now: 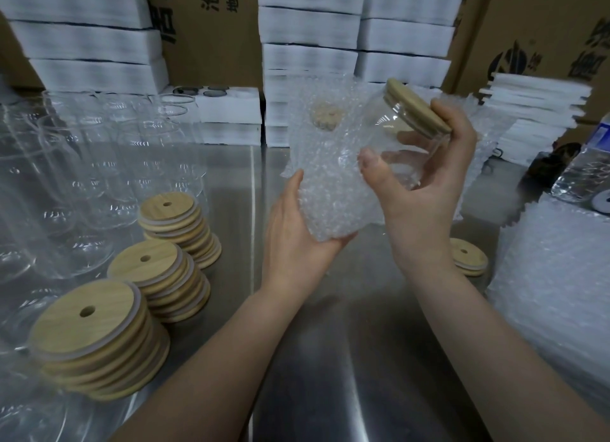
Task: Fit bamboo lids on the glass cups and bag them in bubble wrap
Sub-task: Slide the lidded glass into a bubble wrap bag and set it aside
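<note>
1. Glass cup with a bamboo lid fitted on its mouth is held in the air above the middle of the steel worktop. It is tilted, with the lid up and to the right.
2. The person's right hand grips the cup, thumb on the near wall and fingers curled round the far side, showing through the glass.
3. The cup's lower end meets a bubble wrap bag. Whether it has entered the bag's mouth cannot be told.
4. The left hand grips the bag from below and from the left, fingers curled under its bottom edge.
5. Three stacks of bamboo lids, each lid with a small hole, stand along the worktop's left side: one near the front edge, one behind it and a third farther back.
6. Bare glass cups crowd the left rear of the worktop, just beside the lid stacks.
7. A loose lid lies flat on the worktop to the right of the right wrist.
8. A pile of bubble wrap bags sits at the right edge, with a water bottle lying behind it.
9. White foam sheets are stacked along the rear edge, in front of cardboard boxes.
</note>
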`<control>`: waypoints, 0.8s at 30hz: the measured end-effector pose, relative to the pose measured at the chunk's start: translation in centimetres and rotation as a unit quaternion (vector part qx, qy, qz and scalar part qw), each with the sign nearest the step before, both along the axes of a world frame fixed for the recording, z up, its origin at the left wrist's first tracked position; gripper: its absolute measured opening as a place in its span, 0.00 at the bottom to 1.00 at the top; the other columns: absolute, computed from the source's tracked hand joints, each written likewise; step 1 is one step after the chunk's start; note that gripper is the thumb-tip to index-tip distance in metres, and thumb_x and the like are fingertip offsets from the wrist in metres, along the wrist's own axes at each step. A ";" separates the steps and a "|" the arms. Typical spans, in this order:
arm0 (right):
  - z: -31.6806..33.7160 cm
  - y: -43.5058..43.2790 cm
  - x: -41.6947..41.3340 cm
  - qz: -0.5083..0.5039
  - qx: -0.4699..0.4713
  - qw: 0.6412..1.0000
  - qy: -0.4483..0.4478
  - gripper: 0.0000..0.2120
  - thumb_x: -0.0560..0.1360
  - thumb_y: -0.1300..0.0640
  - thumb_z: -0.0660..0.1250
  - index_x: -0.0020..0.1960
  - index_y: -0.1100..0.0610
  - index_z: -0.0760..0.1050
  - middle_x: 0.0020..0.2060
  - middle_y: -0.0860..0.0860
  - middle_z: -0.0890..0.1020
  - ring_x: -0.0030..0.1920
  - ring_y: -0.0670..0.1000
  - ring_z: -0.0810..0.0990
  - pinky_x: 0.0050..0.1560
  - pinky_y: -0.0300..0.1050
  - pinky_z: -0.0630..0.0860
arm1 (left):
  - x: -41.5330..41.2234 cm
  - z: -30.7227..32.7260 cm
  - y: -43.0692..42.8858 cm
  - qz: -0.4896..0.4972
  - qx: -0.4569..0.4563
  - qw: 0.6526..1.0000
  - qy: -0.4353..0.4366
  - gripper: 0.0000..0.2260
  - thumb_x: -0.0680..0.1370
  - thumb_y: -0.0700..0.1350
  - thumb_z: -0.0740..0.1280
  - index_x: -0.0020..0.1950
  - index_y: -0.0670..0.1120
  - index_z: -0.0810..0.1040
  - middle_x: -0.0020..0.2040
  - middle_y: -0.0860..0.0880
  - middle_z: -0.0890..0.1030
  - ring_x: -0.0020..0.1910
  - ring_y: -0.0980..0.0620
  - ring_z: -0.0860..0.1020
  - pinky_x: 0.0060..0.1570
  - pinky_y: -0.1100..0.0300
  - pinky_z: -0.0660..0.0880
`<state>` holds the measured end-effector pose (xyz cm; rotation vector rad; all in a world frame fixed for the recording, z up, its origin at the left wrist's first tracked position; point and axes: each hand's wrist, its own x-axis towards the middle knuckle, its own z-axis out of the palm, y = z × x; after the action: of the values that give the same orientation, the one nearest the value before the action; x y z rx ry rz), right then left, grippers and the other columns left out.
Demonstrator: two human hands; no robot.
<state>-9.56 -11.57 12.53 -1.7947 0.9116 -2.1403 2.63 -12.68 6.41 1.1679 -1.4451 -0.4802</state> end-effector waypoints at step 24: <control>-1.6 0.2 1.7 0.021 0.067 0.992 0.103 0.35 0.64 0.58 0.79 0.64 0.52 0.63 0.62 0.52 0.70 0.65 0.53 0.72 0.65 0.57 0.73 | -0.4 0.5 1.4 0.018 -0.041 0.997 0.067 0.38 0.62 0.57 0.76 0.69 0.50 0.69 0.61 0.54 0.75 0.61 0.59 0.75 0.57 0.63 0.73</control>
<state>-7.90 -11.33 10.90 -1.9746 1.0283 -1.8463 2.21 -11.28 6.92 1.0740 -1.3138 -0.4623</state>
